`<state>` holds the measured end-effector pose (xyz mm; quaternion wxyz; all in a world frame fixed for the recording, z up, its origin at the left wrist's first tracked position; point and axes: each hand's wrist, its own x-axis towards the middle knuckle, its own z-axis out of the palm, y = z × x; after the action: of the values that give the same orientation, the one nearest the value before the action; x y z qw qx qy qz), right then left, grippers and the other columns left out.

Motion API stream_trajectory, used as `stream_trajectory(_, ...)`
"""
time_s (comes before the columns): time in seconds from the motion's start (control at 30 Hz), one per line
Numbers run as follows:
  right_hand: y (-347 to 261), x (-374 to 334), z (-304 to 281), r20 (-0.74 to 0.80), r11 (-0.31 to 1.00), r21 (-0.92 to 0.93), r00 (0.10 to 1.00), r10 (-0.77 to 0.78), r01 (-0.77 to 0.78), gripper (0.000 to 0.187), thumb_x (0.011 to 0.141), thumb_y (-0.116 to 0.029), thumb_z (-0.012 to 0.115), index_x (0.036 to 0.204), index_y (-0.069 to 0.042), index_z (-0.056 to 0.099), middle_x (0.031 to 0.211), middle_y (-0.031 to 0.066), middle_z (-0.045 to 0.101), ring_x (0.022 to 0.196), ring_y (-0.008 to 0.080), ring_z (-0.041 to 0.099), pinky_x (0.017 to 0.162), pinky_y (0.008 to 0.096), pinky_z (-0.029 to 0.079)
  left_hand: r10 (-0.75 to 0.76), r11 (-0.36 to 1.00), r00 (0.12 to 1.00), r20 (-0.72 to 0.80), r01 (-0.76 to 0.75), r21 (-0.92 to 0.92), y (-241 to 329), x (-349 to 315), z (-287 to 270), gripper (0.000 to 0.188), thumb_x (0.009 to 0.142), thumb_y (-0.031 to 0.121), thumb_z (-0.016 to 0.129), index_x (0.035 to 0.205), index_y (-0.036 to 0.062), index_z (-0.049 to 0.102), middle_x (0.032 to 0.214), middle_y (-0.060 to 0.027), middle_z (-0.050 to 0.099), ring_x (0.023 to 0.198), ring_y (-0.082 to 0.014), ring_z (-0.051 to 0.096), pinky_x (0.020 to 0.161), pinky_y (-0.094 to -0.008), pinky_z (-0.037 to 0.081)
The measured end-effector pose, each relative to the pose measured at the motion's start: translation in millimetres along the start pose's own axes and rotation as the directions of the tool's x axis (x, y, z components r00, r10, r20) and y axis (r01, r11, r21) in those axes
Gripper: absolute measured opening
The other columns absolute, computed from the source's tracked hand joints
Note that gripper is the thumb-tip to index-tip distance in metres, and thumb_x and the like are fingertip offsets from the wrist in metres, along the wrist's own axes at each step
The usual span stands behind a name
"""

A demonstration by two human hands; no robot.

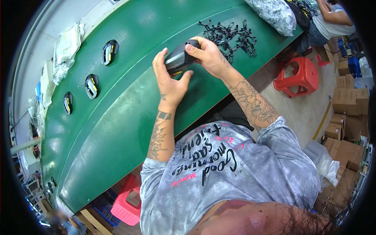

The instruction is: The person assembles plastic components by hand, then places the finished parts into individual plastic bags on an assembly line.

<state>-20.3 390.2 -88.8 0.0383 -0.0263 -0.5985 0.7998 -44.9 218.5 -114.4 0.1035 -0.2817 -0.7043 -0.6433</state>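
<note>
Held device: a rounded black-and-grey device (181, 57) sits between the two hands, raised over the green table (129, 117), a small yellow part showing at its underside; clock directions run from here, twelve toward the top of the view.
Right hand: this hand (207, 55), at three o'clock, grips the device, thumb pressed on its upper face and fingers wrapped behind.
Left hand: this hand (170, 78), at seven o'clock, cups the device's lower end with fingers raised and thumb parted from them; cannot tell whether they close on it.
Loose parts: a tangled pile of small black pieces (246, 39) spreads on the table between two and three o'clock.
Similar units: three black-and-grey units lie apart, the first (110, 52) at nine o'clock, the second (91, 86) and third (68, 103) toward eight.
Bag: a clear plastic bag (274, 16) rests on the table edge at two o'clock.
Stools: a red stool (309, 76) stands between three and four o'clock, a pink stool (124, 208) between six and seven.
</note>
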Motion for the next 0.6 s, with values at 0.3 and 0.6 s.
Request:
stream_trajectory(0.3, -37, -35, -57, -0.17, 0.994, -0.111, 0.985, -0.025, 0.006, 0.038, 0.109, -0.031, 0.052, 0.132, -0.002, 0.058, 0.124, 0.0131, 0.066, 0.101, 0.0227, 0.072, 0.079, 0.0299, 0.057, -0.25, 0.799, 0.965, -0.085, 0.255, 0.544, -21, 8, -23, 0.063, 0.074, 0.037, 0.083, 0.122, -0.0007, 0.067, 0.123, -0.0188, 0.059, 0.116, -0.0348, 0.057, 0.102, -0.0456, 0.044)
stream_trajectory(0.6, -37, -129, -185, -0.422, 0.985, -0.162, 0.906, -0.019, -0.055, 0.025, 0.105, -0.02, 0.059, 0.12, -0.001, 0.064, 0.105, 0.0073, 0.069, 0.087, 0.0126, 0.068, 0.072, 0.0229, 0.051, -0.321, 0.305, 0.945, -0.067, 0.17, 0.937, -24, 19, -13, 0.071, 0.076, 0.051, 0.08, 0.126, 0.0028, 0.065, 0.117, -0.0171, 0.061, 0.116, -0.036, 0.054, 0.096, -0.0548, 0.039)
